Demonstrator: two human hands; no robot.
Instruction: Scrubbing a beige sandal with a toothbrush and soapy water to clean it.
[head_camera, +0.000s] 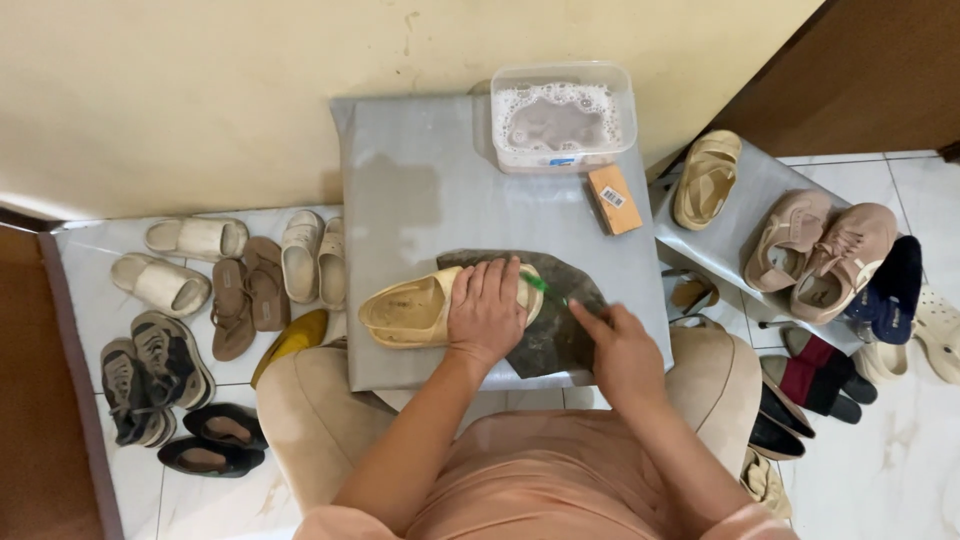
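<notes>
While the left hand (487, 305) presses flat on the yellow slipper (420, 310), fingers together and draped over its front half, the slipper lies crosswise on the grey table (420, 180), its long axis running left to right, open heel end pointing left. Just right of the slipper's toe, the right hand (622, 350) pinches a green brush (545, 288), whose tip touches that toe. A dark cloth (560, 330) lies under the slipper's toe end.
</notes>
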